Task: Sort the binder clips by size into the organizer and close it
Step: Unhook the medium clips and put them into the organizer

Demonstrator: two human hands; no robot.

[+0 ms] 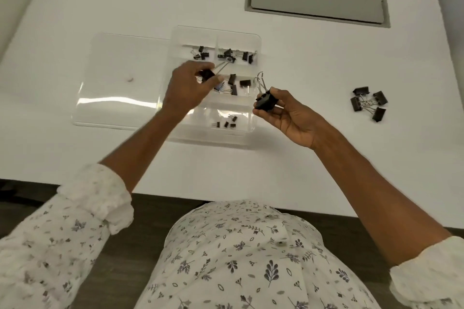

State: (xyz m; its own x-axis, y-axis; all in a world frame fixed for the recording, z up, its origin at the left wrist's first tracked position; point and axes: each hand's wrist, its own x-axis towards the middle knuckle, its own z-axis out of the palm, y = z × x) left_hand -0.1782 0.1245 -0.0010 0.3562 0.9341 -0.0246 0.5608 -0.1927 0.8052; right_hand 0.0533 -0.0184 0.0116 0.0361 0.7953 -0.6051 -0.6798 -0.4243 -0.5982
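the left hand [190, 88] is pinching a black binder clip [207, 74] between thumb and curled fingertips, and the clip's wire handles are pointing away from the fingers toward the far compartments of the clear organizer [256, 40]. the hand is hovering over the organizer's middle row, where several black clips [238, 83] are lying just beyond the fingertips and a blue clip [219, 86] is peeking out right under them. farther past the fingers, the two far compartments are holding more clips, a small cluster [200, 53] in the left one and a bigger cluster [234, 54] in the right one. back toward the left wrist, the nearest compartment is holding a row of tiny clips [227, 124]. the organizer's lid [120, 78] is lying open flat on the white table [301, 170], out to the left of the left knuckles. the right hand [288, 118] is gripping a large binder clip [266, 103] with thumb and curled fingers wrapped round its black body, wire handles sticking up beyond the fingertips, just off the organizer's right edge. well to the right of that hand, a pile of large clips [367, 104] is sitting on the table
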